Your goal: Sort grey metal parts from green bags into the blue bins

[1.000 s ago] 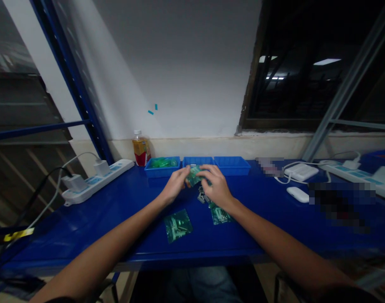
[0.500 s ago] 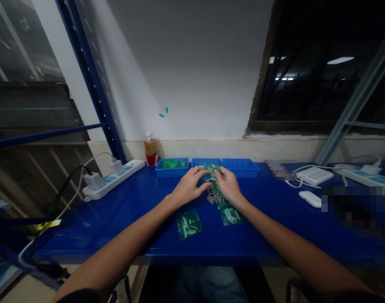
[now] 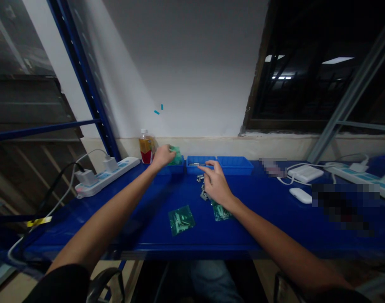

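My left hand (image 3: 163, 157) is over the left blue tray (image 3: 171, 169), its fingers closed on a green plastic bag (image 3: 177, 155) that rises above the tray. My right hand (image 3: 216, 182) is in front of the middle blue tray (image 3: 191, 170). A thin silver metal pin (image 3: 197, 164) sticks out leftward from between its thumb and index finger. Under and beside this hand lie loose small metal parts (image 3: 203, 194), partly hidden by it. One filled green bag (image 3: 222, 212) lies by my right wrist. Another filled green bag (image 3: 181, 220) lies flat nearer the table's front edge.
A third blue tray (image 3: 235, 166) stands at the right of the row. Behind the left tray is a drink bottle (image 3: 146, 147). Power strips lie left (image 3: 107, 176) and right (image 3: 359, 176). A white case (image 3: 301, 195) and a white box with cables (image 3: 305, 172) are on the right.
My hands have moved apart. The left went from the middle over to the left tray and took hold of a green bag there; the right moved slightly left and down, now with a metal pin.
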A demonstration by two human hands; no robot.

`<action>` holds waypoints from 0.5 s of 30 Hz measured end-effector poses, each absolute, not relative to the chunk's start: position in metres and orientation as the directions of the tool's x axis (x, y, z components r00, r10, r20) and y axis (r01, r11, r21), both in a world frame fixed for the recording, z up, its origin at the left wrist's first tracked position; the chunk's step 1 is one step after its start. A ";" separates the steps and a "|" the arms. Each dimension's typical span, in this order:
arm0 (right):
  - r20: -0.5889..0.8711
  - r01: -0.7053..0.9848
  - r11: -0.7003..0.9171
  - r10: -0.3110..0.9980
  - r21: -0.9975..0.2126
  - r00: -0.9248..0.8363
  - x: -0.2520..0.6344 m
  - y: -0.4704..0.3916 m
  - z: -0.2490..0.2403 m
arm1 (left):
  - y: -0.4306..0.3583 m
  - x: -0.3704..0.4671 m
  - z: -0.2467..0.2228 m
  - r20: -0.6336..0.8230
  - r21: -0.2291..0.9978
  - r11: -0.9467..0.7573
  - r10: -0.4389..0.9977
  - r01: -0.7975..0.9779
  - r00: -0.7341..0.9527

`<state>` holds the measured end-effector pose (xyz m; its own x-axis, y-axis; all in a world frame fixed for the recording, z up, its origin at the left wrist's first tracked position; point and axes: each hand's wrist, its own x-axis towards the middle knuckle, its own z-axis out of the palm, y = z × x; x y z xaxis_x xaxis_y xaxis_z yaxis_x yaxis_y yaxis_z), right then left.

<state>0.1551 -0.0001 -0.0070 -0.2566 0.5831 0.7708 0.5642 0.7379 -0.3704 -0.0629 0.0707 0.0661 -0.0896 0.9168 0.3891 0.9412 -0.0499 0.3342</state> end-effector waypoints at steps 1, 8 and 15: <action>0.770 0.569 0.732 0.588 -0.376 -0.248 0.156 0.000 -0.006 | 0.080 -0.067 0.072 0.377 0.310 -0.029 0.921 0.950 -0.095; 0.770 0.576 0.729 0.587 -0.369 -0.250 0.161 0.001 -0.004 | 0.122 -0.057 0.085 0.205 0.130 0.002 0.978 0.991 -0.029; 0.675 0.503 0.784 0.594 -0.363 -0.439 0.165 -0.007 0.006 | 0.128 -0.036 0.039 0.127 0.061 -0.025 0.992 0.998 0.017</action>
